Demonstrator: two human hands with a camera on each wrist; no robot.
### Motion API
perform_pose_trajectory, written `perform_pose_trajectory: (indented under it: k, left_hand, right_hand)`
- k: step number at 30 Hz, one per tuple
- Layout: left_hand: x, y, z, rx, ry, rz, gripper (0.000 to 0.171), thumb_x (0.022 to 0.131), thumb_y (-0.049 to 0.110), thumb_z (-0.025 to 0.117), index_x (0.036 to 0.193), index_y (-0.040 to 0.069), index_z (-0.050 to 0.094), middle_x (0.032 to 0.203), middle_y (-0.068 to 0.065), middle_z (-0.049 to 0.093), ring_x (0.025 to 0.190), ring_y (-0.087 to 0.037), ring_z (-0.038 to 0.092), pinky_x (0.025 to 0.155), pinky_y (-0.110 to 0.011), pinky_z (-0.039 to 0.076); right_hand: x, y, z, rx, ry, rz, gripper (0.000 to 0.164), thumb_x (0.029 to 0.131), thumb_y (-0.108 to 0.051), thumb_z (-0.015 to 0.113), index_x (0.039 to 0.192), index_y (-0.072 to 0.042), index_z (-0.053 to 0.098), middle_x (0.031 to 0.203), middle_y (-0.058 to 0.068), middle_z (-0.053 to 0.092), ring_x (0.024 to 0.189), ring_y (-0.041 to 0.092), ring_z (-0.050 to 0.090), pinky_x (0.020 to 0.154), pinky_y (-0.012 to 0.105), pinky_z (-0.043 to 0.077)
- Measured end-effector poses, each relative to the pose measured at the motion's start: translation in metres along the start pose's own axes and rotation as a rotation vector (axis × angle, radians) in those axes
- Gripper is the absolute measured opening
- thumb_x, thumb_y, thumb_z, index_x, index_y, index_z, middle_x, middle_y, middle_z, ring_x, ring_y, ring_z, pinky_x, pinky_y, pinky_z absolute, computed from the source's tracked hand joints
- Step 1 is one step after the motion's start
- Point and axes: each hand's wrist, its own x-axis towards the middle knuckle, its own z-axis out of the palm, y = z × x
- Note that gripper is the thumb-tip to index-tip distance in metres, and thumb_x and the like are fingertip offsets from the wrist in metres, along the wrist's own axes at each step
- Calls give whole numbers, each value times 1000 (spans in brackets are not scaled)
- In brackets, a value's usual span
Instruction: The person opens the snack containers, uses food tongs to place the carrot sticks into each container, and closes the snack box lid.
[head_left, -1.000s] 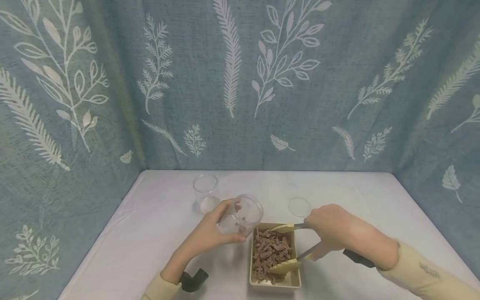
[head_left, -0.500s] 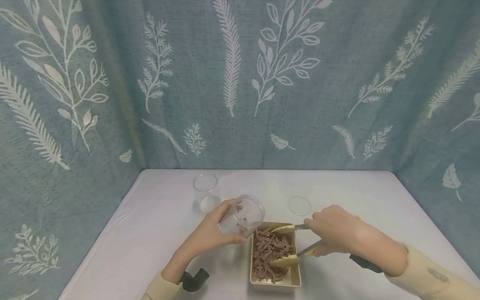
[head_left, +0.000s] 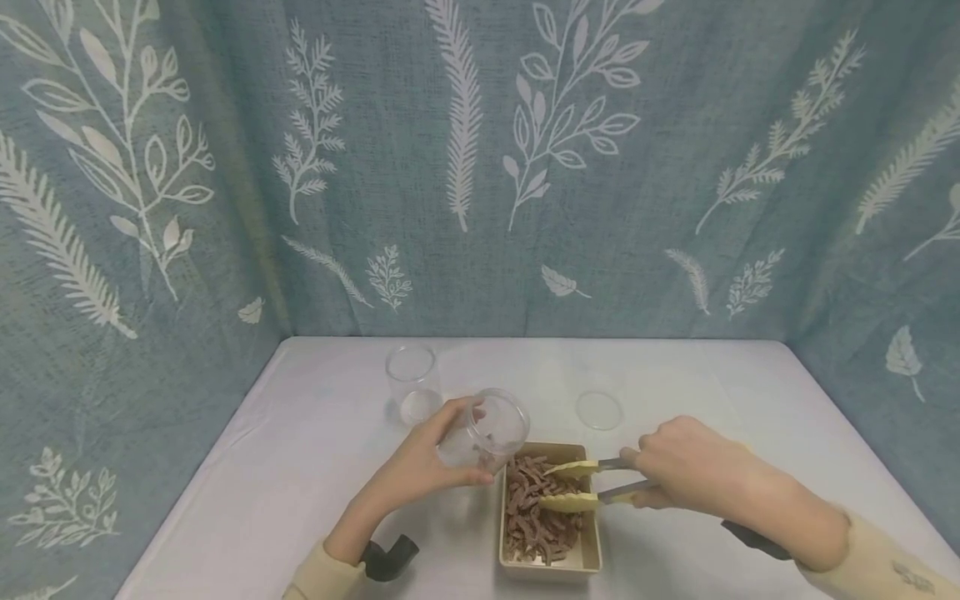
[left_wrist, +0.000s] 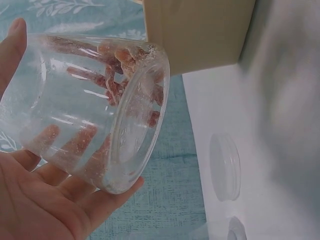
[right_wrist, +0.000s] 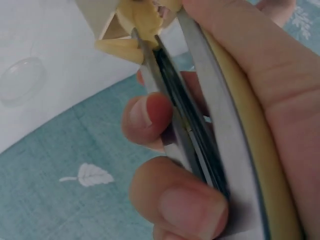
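Left hand [head_left: 416, 467]: thumb on one side of a clear jar [head_left: 468, 446], fingers wrapped round the other, gripping it. Jar tilted, its open mouth facing up and to the right, beside the far left corner of a beige container [head_left: 551, 575]. Contact between jar and container could not be judged. Left wrist view showed several reddish-brown pieces inside the jar, bunched toward the mouth.

Right hand [head_left: 690, 467]: fingers and thumb curled round the tongs [head_left: 600, 498], whose grey metal arms had yellow handles and scalloped yellow ends. The two ends stood apart, over the brown strips [head_left: 534, 527] in the container; whether any strip was caught between them could not be told. Strips lay heaped through most of the container, with a little of the floor bare at the near end.

Surroundings: a second clear jar [head_left: 412, 385] stood upright beyond the left hand. A clear round lid [head_left: 599, 411] lay flat beyond the container, to its right. All of these were on or above a white-covered table [head_left: 322, 442]. Backdrop — a blue-green curtain [head_left: 450, 275] with white leaf prints. Both sleeves were cream, with black bands at the wrists.
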Motion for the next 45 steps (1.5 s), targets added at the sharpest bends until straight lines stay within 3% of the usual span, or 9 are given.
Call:
perform_pose_trajectory:
  k: [8, 17, 22, 37, 40, 45]
  left_hand:
    - [0, 2, -1, -4, -7, -3, 87, 63, 42, 82, 137, 29, 38, 132, 2, 52, 129, -25, 41, 107, -56, 28]
    - [1, 2, -5, 24, 11, -21, 86, 62, 45, 82, 136, 32, 39, 133, 4, 51, 129, -24, 41, 106, -55, 30]
    - [0, 1, -7, 38, 14, -22, 87, 62, 48, 81, 136, 34, 38, 133, 5, 51, 129, -24, 41, 106, -55, 31]
    - [0, 0, -6, 65, 4, -40, 89, 61, 48, 82, 137, 30, 39, 136, 4, 48, 131, -25, 39, 107, -55, 30]
    - [0, 0, -5, 65, -5, -36, 89, 61, 48, 82, 137, 29, 39, 135, 4, 49, 131, -24, 39, 108, -54, 28]
    - [1, -2, -1, 74, -21, -19, 89, 61, 49, 81, 137, 28, 39, 134, 4, 51, 130, -23, 40, 109, -53, 28]
  right_hand:
    - [-3, 13, 1, 43, 56, -42, 28, 73, -46, 71, 75, -21, 59, 52, -12, 43, 44, 3, 26, 39, 21, 30]
    - [-3, 26, 3, 217, -13, -2, 18, 78, -42, 68, 77, -25, 62, 54, -19, 43, 47, 0, 27, 42, 19, 29]
    - [-2, 25, 2, 226, -17, 13, 18, 76, -42, 70, 79, -26, 64, 57, -19, 47, 47, 0, 31, 43, 20, 31]
    - [22, -2, -7, 172, -53, 236, 36, 61, -46, 81, 65, -17, 60, 54, -11, 49, 47, 5, 37, 43, 24, 38]
    - [25, -5, -8, 104, -34, 210, 38, 59, -47, 81, 63, -16, 59, 52, -10, 48, 47, 6, 35, 43, 22, 38]
    - [23, -3, -4, -29, 26, 96, 40, 62, -48, 78, 60, -16, 55, 50, -9, 43, 45, 6, 30, 40, 22, 35]
